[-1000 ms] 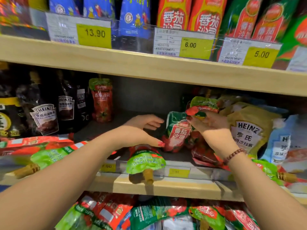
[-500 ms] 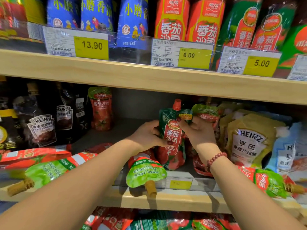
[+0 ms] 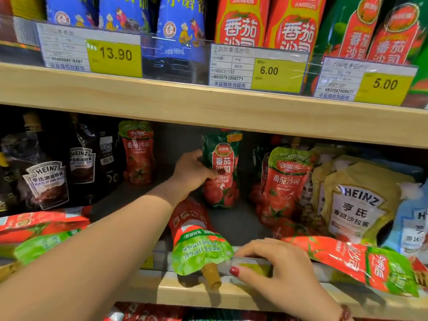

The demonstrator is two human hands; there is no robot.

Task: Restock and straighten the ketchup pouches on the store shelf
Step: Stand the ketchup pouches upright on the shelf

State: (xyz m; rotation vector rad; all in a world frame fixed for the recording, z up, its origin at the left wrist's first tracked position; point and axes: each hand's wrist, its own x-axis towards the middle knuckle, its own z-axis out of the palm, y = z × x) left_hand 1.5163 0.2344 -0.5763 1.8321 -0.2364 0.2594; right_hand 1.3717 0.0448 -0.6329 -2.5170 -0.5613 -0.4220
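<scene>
A dark green and red ketchup pouch (image 3: pixel 222 170) stands upright deep on the middle shelf (image 3: pixel 231 223), and my left hand (image 3: pixel 192 172) grips its left side with the thumb across its front. A fallen ketchup pouch (image 3: pixel 199 246) with a light green top and tan spout hangs over the shelf's front edge. My right hand (image 3: pixel 275 267) rests at that edge, fingertips touching the fallen pouch's right side. Another ketchup pouch (image 3: pixel 287 181) stands upright to the right, and one (image 3: pixel 352 260) lies flat along the front right.
Dark Heinz sauce pouches (image 3: pixel 46 179) stand at the left, with a ketchup pouch (image 3: pixel 137 151) behind them. Yellow Heinz salad-dressing pouches (image 3: pixel 354 200) stand at the right. Fallen pouches (image 3: pixel 41 230) lie at front left. The upper shelf board (image 3: pixel 208 105) overhangs closely.
My right hand let go of the upright pouch and dropped to the shelf's front edge by the fallen pouch. My left hand pushed the upright pouch further back.
</scene>
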